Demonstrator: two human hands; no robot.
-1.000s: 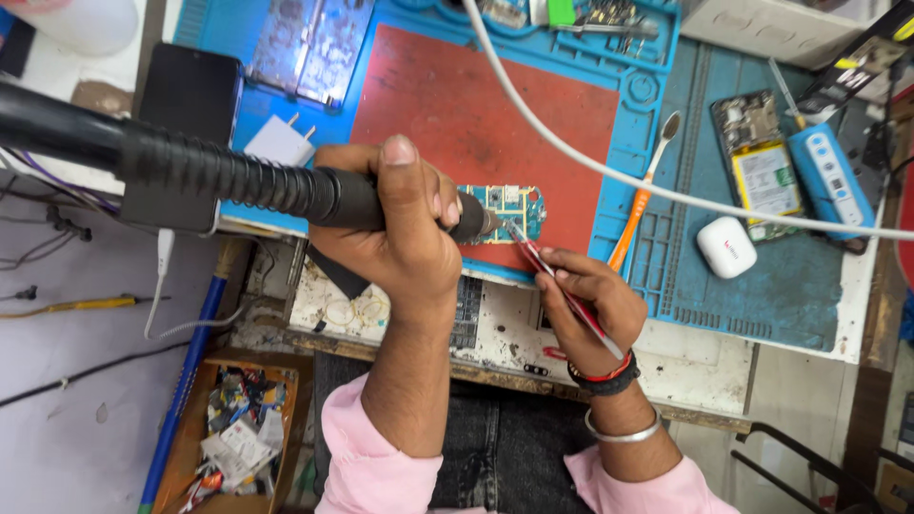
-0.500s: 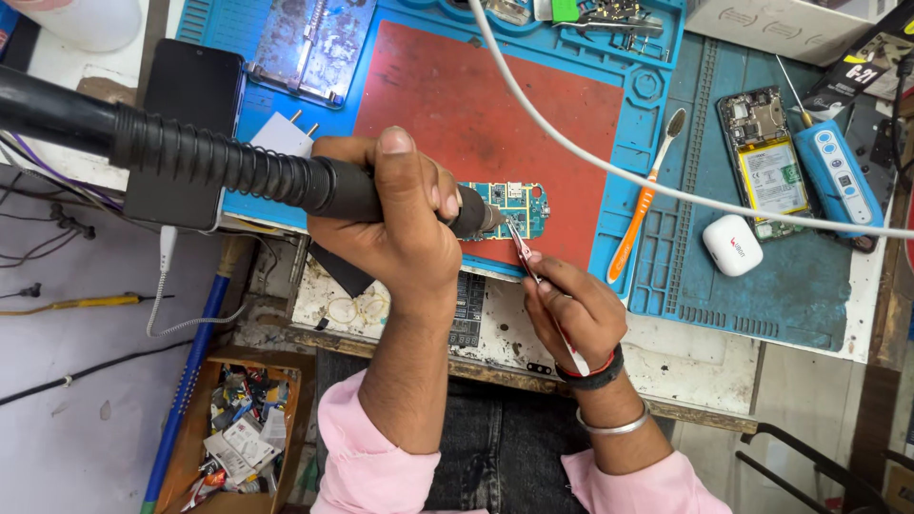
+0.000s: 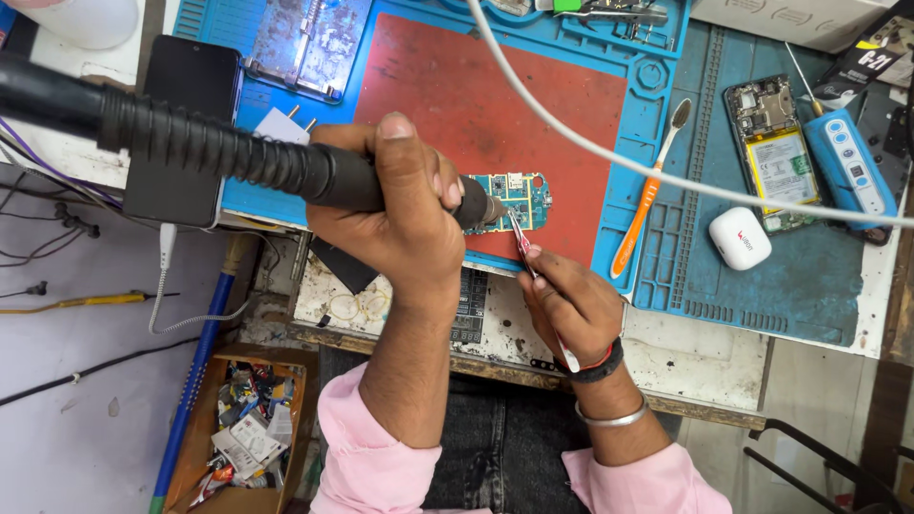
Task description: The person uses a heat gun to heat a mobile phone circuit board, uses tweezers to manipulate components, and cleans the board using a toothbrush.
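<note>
My left hand (image 3: 395, 219) grips a black hot-air tool handle (image 3: 219, 157) with a ribbed hose, its nozzle aimed at a small blue-green circuit board (image 3: 522, 198). That board lies on a red mat (image 3: 495, 114) near the table's front edge. My right hand (image 3: 571, 309) holds red tweezers (image 3: 522, 243), their tips touching the board's lower edge next to the nozzle. The left hand hides part of the board.
A blue work mat (image 3: 762, 276) holds an orange toothbrush (image 3: 649, 190), a white earbud case (image 3: 740, 238), an opened phone (image 3: 773, 152) and a blue device (image 3: 849, 167). A white cable (image 3: 666, 176) crosses overhead. A dark phone (image 3: 186, 114) lies left. A box of scraps (image 3: 238, 428) sits on the floor.
The tweezers' tips have moved up onto the board's edge. My left hand has held the hot-air tool nearly steady over the board.
</note>
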